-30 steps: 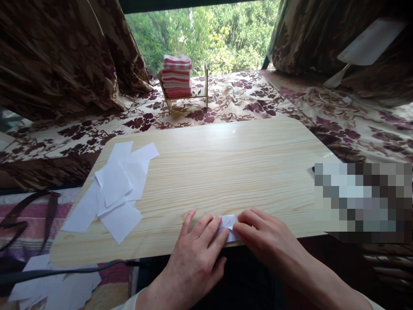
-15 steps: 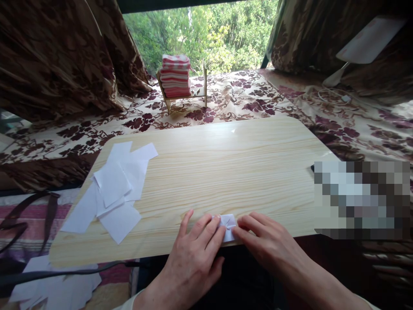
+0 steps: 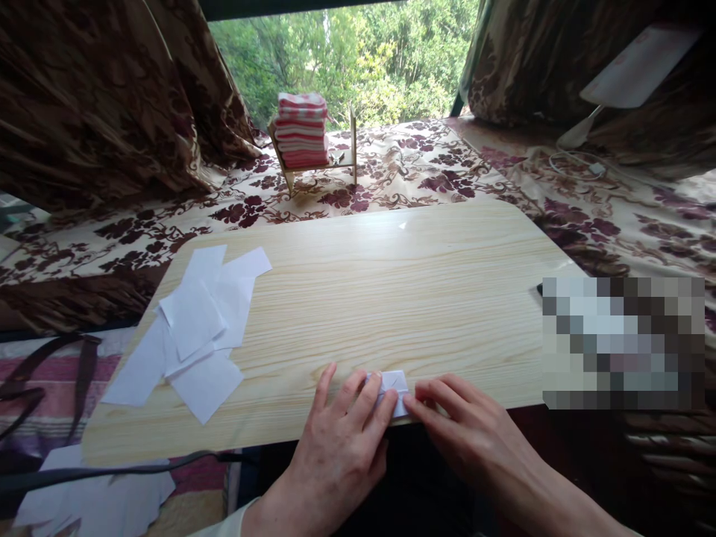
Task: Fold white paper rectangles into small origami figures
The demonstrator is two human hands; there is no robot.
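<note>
Currently, head view | left hand [image 3: 341, 440] flat, fingers spread, fingertips pressing small folded white paper [image 3: 394, 388] | right hand [image 3: 459, 425] loosely extended, fingertips touching paper's right edge, gripping nothing | paper lies at near edge of bench [image 3: 391, 298] | loose white sheets [image 3: 195, 335] well apart at bench's left

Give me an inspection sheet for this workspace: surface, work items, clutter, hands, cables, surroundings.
Surface: light wooden board.
Work items: small folded white paper at the near edge.
Clutter: loose paper sheets at left; more paper on the floor.
Hands: left hand and right hand press the folded paper flat.
Cables: black cable under the near edge; white cable far right.
Surroundings: floral cloth, striped fabric stack, window.
</note>
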